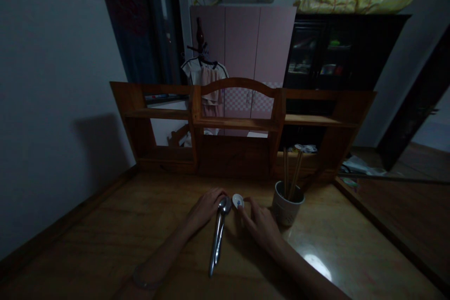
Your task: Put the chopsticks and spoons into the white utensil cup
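Note:
Two metal spoons lie side by side on the wooden table, bowls at the far end and handles toward me. My left hand rests low on the table just left of their bowls, fingers stretched out; its fingertips reach the bowls' edge, and I cannot tell whether they touch. Right of the bowls is a white spoon with a blue mark, its handle mostly hidden. My right hand has its fingers at the white spoon, gripping its near side. Beside that hand stands a light-coloured pot holding several wooden chopsticks.
A wooden shelf unit runs along the table's far edge. Raised wooden edging borders the right side, and a wall stands on the left. Behind are a pink wardrobe and a dark cabinet. The light is dim.

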Demonstrator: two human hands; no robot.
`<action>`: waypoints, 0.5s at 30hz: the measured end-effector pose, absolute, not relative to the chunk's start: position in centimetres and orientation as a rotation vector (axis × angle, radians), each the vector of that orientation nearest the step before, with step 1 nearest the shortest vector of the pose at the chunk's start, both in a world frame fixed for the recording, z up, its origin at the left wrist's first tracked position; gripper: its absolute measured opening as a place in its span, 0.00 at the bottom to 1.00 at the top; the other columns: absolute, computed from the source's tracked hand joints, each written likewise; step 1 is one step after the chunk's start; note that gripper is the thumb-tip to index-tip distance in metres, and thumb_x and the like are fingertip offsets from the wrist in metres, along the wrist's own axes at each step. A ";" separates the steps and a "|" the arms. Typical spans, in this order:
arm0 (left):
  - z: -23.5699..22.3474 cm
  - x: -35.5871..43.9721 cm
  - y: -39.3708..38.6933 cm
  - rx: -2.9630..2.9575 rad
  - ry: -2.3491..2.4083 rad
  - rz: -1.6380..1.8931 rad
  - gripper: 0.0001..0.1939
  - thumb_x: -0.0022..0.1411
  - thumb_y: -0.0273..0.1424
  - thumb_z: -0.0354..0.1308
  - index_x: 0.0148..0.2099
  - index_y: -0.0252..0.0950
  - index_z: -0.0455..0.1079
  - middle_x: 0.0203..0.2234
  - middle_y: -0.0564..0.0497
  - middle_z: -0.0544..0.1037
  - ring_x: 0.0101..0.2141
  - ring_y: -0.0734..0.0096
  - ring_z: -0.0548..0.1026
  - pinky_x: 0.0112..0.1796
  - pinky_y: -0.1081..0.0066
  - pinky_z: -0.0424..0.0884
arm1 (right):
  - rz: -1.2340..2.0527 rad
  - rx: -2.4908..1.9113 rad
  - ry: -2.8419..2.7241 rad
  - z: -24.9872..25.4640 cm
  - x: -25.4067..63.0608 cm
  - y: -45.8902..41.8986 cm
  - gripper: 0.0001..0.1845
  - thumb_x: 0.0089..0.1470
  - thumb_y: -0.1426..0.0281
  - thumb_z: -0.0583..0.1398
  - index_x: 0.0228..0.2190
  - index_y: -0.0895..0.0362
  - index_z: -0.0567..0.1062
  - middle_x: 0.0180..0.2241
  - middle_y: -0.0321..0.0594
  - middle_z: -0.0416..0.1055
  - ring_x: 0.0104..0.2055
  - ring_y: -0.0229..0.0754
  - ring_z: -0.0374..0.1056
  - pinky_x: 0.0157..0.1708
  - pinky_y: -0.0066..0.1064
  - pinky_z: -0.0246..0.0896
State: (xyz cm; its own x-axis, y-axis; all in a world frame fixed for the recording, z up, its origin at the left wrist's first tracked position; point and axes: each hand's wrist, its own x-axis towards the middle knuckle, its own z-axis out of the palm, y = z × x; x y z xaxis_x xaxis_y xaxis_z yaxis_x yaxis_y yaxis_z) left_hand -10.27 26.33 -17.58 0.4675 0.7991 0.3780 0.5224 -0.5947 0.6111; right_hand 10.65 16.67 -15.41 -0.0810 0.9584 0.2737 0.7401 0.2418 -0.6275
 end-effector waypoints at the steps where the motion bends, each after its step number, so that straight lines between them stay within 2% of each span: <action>1: -17.5 -10.3 26.3 2.306 1.108 0.914 0.12 0.67 0.34 0.45 0.41 0.41 0.71 0.38 0.50 0.77 0.40 0.65 0.74 0.43 0.68 0.67 | 0.434 -1.548 -1.874 -15.3 10.6 16.6 0.25 0.63 0.52 0.47 0.50 0.56 0.68 0.27 0.42 0.75 0.31 0.45 0.73 0.30 0.28 0.58; 15: -17.4 -10.5 26.2 2.413 1.173 0.904 0.12 0.67 0.30 0.45 0.41 0.40 0.70 0.37 0.49 0.76 0.40 0.65 0.73 0.42 0.69 0.66 | 0.462 -1.510 -1.860 -15.4 10.8 16.6 0.23 0.65 0.55 0.45 0.49 0.54 0.68 0.27 0.40 0.75 0.31 0.44 0.73 0.31 0.27 0.57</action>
